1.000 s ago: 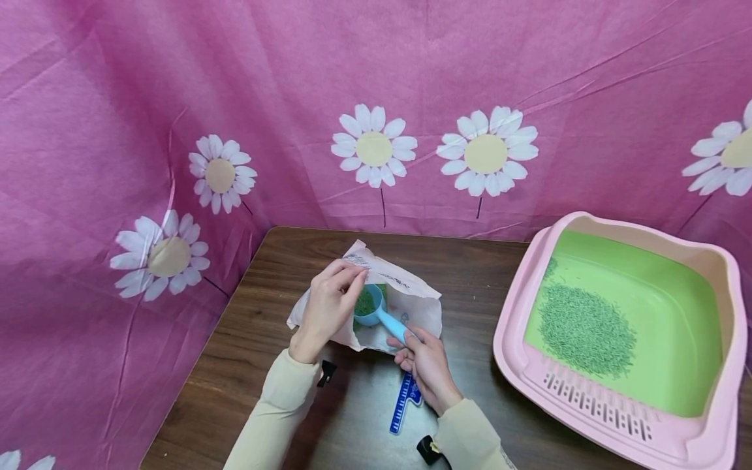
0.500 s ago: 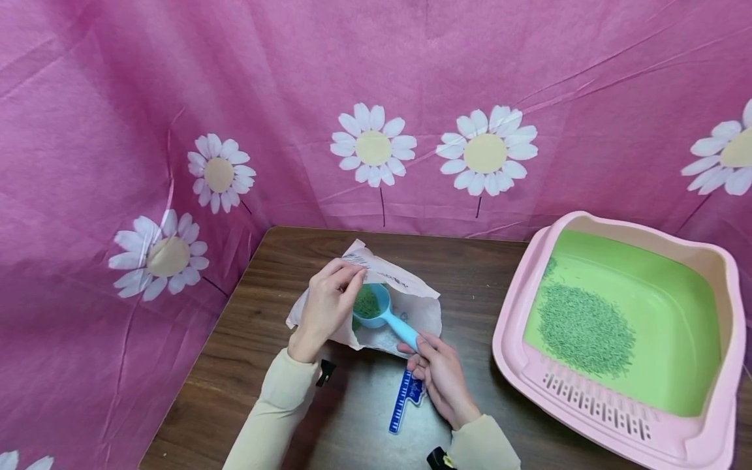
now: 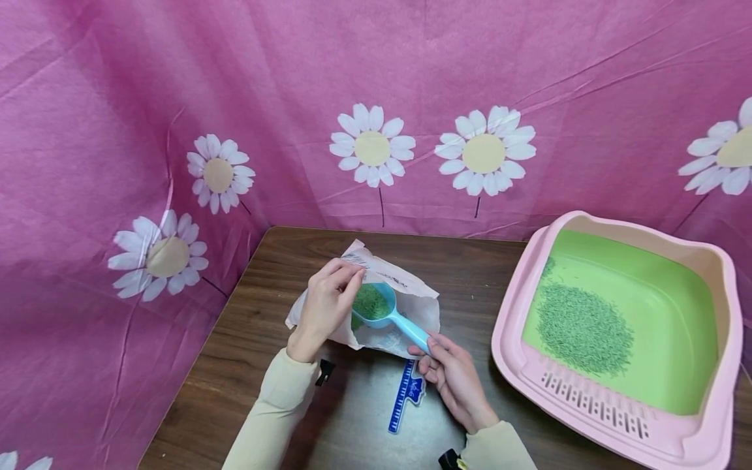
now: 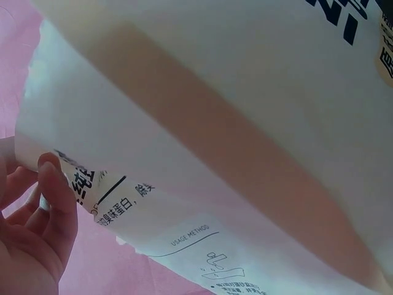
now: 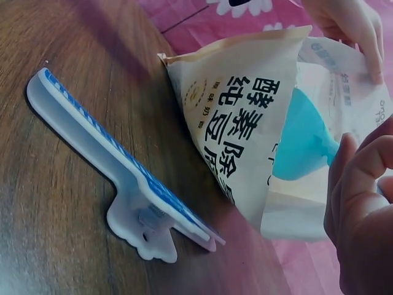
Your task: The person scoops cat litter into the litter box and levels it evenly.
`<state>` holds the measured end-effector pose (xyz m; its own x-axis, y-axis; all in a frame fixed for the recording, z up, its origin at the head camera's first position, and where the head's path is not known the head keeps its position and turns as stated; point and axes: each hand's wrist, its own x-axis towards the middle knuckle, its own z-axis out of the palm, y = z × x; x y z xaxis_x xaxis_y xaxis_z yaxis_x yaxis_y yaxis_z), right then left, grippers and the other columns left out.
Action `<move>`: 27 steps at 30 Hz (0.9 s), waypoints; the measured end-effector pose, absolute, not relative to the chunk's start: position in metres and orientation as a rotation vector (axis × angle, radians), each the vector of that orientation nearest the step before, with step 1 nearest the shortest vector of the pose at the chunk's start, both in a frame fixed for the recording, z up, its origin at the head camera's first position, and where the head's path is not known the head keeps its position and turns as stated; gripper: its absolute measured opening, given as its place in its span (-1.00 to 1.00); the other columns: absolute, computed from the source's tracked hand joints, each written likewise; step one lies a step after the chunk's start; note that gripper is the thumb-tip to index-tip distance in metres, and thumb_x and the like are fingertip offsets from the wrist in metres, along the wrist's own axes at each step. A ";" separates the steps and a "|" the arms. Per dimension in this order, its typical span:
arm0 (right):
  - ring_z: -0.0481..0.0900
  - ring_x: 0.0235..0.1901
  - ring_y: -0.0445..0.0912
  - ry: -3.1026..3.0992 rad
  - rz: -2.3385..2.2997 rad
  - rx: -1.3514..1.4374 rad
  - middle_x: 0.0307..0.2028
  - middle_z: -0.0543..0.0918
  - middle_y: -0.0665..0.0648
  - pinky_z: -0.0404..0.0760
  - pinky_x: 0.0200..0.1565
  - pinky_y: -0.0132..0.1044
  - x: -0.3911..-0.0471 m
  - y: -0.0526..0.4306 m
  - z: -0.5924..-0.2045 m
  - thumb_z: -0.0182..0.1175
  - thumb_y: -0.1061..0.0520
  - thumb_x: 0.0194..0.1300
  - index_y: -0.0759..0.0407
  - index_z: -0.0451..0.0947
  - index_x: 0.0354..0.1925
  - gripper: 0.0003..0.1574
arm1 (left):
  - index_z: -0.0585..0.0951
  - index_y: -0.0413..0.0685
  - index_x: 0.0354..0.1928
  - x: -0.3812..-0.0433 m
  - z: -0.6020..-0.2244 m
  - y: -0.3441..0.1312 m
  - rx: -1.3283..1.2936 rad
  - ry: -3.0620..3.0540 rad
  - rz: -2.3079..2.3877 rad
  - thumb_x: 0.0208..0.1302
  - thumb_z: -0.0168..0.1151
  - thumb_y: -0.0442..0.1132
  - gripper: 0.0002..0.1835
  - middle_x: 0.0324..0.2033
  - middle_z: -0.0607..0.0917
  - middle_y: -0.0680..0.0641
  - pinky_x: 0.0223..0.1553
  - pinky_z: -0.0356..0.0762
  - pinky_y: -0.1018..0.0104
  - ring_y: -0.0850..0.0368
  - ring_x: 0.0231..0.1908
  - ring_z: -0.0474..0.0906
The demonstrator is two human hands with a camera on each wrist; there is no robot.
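Note:
My left hand (image 3: pixel 329 303) pinches the upper edge of a white printed paper bag (image 3: pixel 420 307), whose mouth gapes toward me. In the left wrist view, thumb and fingers meet at the edge of the bag (image 4: pixel 184 153). My right hand (image 3: pixel 455 375) grips the handle of a light blue scoop (image 3: pixel 412 331). Green pellets (image 3: pixel 371 302) fill the scoop's bowl, which is at the bag's mouth. The right wrist view has the blue bowl of the scoop (image 5: pixel 304 138) overlapping the opening, with my right fingers (image 5: pixel 362 184) round its handle.
A pink litter box (image 3: pixel 508 326) with a green inside stands at the right, a patch of green pellets (image 3: pixel 581 329) on its floor. A blue and white bag clip (image 3: pixel 405 397) lies on the wooden table (image 3: pixel 223 391) in front of the bag. Behind hangs a pink flowered cloth (image 3: pixel 282 85).
My right hand has drawn the scoop back toward the lower right, so more of its pellet-filled bowl shows at the bag's mouth. My left hand stays at the bag's edge.

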<state>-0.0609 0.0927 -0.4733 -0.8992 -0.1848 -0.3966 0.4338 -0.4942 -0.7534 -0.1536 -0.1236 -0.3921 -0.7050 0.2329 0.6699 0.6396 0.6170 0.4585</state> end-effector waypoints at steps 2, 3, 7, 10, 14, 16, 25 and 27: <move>0.46 -0.53 -0.28 1.308 -2.414 0.371 -0.29 0.67 0.14 0.34 -0.52 -0.57 -0.061 0.095 -0.474 -0.13 0.20 0.48 0.42 0.14 0.35 -0.44 | 0.75 -0.15 -0.31 -0.154 -0.392 -0.124 -0.688 -2.272 -0.948 0.26 0.24 -0.33 -0.88 -0.40 0.69 -0.03 -0.46 0.42 0.49 0.25 -0.50 0.49; 0.46 -0.53 -0.28 1.304 -2.416 0.369 -0.30 0.66 0.13 0.33 -0.52 -0.57 -0.061 0.095 -0.474 -0.14 0.21 0.48 0.43 0.14 0.35 -0.44 | 0.75 -0.16 -0.31 -0.154 -0.393 -0.124 -0.690 -2.269 -0.947 0.26 0.24 -0.33 -0.88 -0.41 0.68 -0.03 -0.47 0.42 0.50 0.25 -0.51 0.49; 0.47 -0.54 -0.28 1.297 -2.419 0.369 -0.34 0.68 0.10 0.34 -0.52 -0.57 -0.060 0.099 -0.473 -0.14 0.18 0.49 0.44 0.13 0.34 -0.44 | 0.75 -0.17 -0.32 -0.154 -0.393 -0.124 -0.690 -2.272 -0.948 0.26 0.24 -0.34 -0.88 -0.41 0.68 -0.03 -0.47 0.40 0.50 0.25 -0.51 0.48; 0.48 -0.55 -0.28 1.309 -2.418 0.378 -0.37 0.68 0.08 0.39 -0.51 -0.55 -0.059 0.101 -0.472 -0.13 0.15 0.50 0.45 0.14 0.33 -0.43 | 0.75 -0.17 -0.32 -0.154 -0.393 -0.123 -0.688 -2.277 -0.948 0.26 0.24 -0.33 -0.88 -0.40 0.69 -0.03 -0.47 0.40 0.50 0.24 -0.50 0.48; 0.48 -0.54 -0.27 1.334 -2.409 0.374 -0.38 0.68 0.08 0.45 -0.46 -0.53 -0.059 0.102 -0.470 -0.12 0.13 0.51 0.46 0.15 0.32 -0.43 | 0.75 -0.17 -0.33 -0.154 -0.393 -0.123 -0.686 -2.282 -0.950 0.25 0.24 -0.33 -0.88 -0.40 0.69 -0.03 -0.47 0.39 0.49 0.24 -0.50 0.48; 0.49 -0.54 -0.27 1.345 -2.405 0.368 -0.38 0.68 0.08 0.46 -0.45 -0.52 -0.059 0.103 -0.470 -0.11 0.12 0.51 0.47 0.16 0.31 -0.42 | 0.75 -0.16 -0.33 -0.154 -0.393 -0.123 -0.686 -2.284 -0.953 0.26 0.24 -0.33 -0.88 -0.40 0.69 -0.03 -0.47 0.39 0.50 0.25 -0.50 0.47; 0.50 -0.54 -0.27 1.357 -2.409 0.319 -0.38 0.69 0.06 0.47 -0.47 -0.51 -0.057 0.107 -0.468 -0.08 0.06 0.51 0.47 0.19 0.28 -0.41 | 0.75 -0.15 -0.34 -0.154 -0.394 -0.123 -0.688 -2.283 -0.954 0.26 0.23 -0.32 -0.87 -0.42 0.68 -0.02 -0.50 0.36 0.50 0.26 -0.54 0.43; 0.50 -0.54 -0.27 1.369 -2.409 0.322 -0.38 0.69 0.07 0.46 -0.47 -0.51 -0.057 0.107 -0.466 -0.08 0.06 0.50 0.46 0.21 0.28 -0.42 | 0.75 -0.15 -0.35 -0.154 -0.394 -0.123 -0.687 -2.284 -0.953 0.26 0.23 -0.32 -0.87 -0.43 0.68 -0.02 -0.50 0.35 0.51 0.27 -0.54 0.43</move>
<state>-0.0566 0.1075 -0.4665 -0.9126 -0.1881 -0.3629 0.4080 -0.4715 -0.7818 -0.1542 -0.1232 -0.3944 -0.7088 0.2368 0.6645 0.6389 0.6149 0.4624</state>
